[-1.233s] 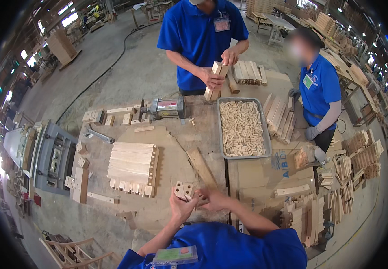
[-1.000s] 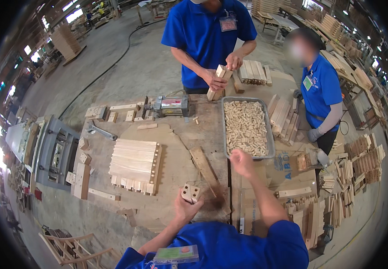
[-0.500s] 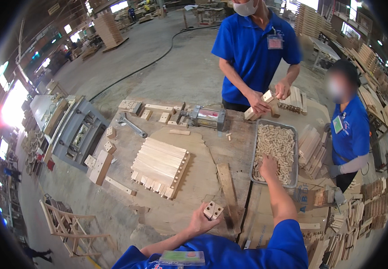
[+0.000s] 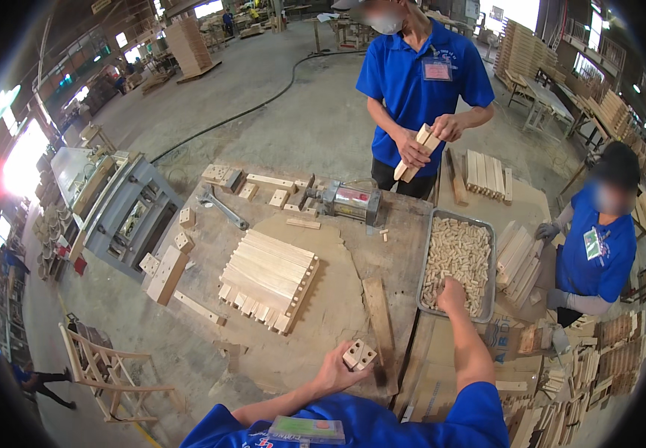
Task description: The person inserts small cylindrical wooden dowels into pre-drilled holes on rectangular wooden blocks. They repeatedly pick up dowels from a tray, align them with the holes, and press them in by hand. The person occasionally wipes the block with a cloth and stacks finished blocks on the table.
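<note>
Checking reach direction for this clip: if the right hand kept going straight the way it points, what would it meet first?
The right hand already sits at the wooden dowel pins in the metal tray; going on, it would likely push deeper into them.

A: What bounds the left hand [image 4: 332, 371]?

B: It is closed on a block [image 4: 359, 354] above bare bench [image 4: 323, 321]. Just to its right a plank [image 4: 379, 321] lies lengthwise, a low ridge between the hands. Ahead and to its left sits the slat stack [image 4: 268, 278]; open bench lies between stack and hand.

A: And the right hand [image 4: 451, 293]?

B: It is down in the tray [image 4: 427, 257] among dowels [image 4: 457, 250], the rim to its left and near side. To its right, slats [image 4: 515, 257] lean by the tray. Farther ahead stand a motor [image 4: 347, 200] and a person's hands [image 4: 431, 138].
</note>
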Demonstrator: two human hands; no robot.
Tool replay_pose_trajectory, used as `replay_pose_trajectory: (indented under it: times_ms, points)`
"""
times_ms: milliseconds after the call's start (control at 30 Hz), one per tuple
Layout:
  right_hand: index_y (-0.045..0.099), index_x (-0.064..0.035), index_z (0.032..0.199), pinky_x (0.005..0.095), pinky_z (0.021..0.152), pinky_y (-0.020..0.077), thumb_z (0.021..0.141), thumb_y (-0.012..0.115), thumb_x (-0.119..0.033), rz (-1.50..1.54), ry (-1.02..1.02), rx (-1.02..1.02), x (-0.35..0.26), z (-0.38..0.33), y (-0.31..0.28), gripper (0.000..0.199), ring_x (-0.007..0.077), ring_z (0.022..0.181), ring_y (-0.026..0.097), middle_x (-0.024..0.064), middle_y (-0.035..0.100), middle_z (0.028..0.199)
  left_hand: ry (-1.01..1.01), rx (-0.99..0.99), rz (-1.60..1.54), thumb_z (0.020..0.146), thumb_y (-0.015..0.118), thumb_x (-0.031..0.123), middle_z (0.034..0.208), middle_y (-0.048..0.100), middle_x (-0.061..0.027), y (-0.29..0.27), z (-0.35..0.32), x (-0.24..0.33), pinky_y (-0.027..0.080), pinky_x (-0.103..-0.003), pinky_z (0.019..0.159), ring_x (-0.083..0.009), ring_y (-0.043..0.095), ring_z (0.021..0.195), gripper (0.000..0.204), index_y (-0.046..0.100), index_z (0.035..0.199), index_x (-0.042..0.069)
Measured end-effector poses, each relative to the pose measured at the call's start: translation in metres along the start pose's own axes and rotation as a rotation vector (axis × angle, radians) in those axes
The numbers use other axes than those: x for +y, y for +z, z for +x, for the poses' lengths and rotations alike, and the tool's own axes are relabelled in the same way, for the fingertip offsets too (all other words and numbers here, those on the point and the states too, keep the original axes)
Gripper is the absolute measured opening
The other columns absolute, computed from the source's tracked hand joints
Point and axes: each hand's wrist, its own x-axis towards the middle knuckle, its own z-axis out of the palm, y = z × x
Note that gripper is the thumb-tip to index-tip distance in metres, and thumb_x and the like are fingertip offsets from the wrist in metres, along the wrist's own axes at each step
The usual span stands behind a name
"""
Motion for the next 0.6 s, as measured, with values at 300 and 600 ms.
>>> replay_pose_trajectory:
  times_ms: [300,600]
  points:
    - [0.068,-0.0029,0.110,0.0391,0.059,0.0544,0.101,0.071,-0.018,0.993,0.218,0.157,0.091,0.020,0.020,0.018,0.0219,0.070,0.069,0.0097,0.072,0.084,-0.036,-0.022,-0.048,0.081,0.091,0.025,0.101,0.075,-0.0119,0.007,0.001,-0.010,0.060,-0.035,0.084,-0.0205,0.074,0.093,0.056,0.066,0.125,0.002]
    - [0.070,-0.0027,0.120,0.0403,0.071,0.0584,0.103,0.066,-0.015,0.806,0.193,0.219,0.100,0.008,0.026,0.022,0.0246,0.082,0.073,0.0135,0.076,0.107,-0.083,-0.015,-0.133,0.082,0.091,0.019,0.095,0.073,-0.0064,0.004,-0.002,-0.010,0.058,-0.031,0.080,-0.0113,0.068,0.087,0.047,0.064,0.116,0.000]
